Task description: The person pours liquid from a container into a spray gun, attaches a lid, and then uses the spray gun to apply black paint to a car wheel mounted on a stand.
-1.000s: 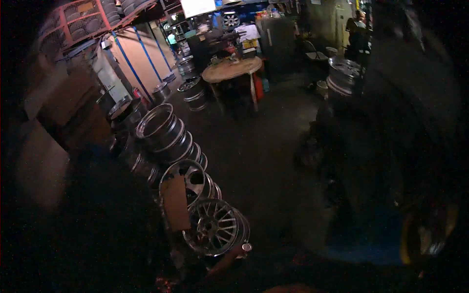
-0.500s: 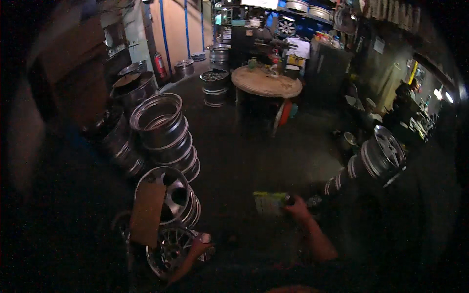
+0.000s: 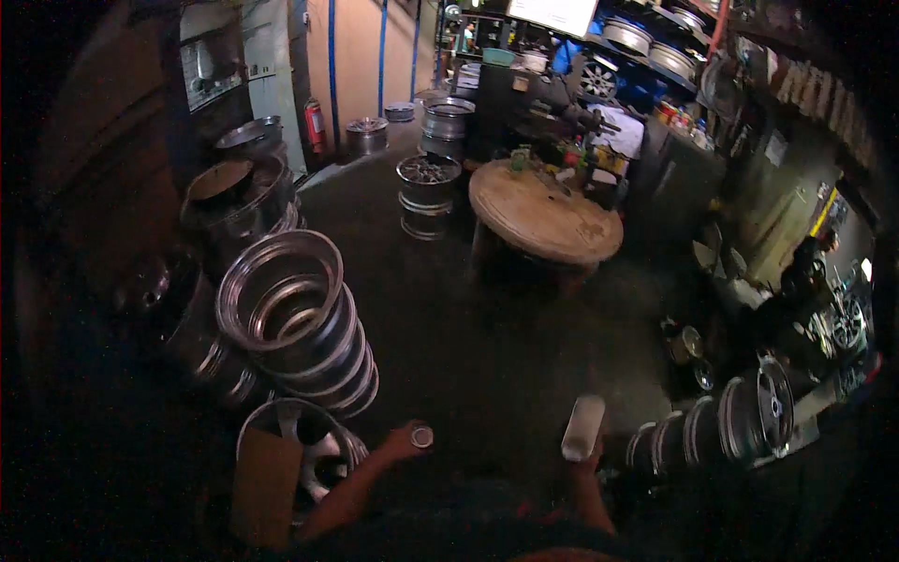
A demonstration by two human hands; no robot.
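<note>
The left hand (image 3: 405,440) is closed around a small round container with a pale lid (image 3: 422,436), perhaps a tin or cap, held low over the dark workshop floor (image 3: 487,356) just beside the nearest leaning alloy wheel rim (image 3: 309,450). The right hand (image 3: 585,454) grips the lower end of a pale rolled or folded cloth-like pad (image 3: 582,426), fingers wrapped tight, held upright above the floor near the row of rims standing on edge (image 3: 721,431) at the right. Both things are in hand and held apart, and neither touches any rim, so by my judgement the work on the wheels has not begun here. A stack of polished steel rims (image 3: 290,318) stands behind the left hand, and a round wooden table (image 3: 543,215) sits farther back.
</note>
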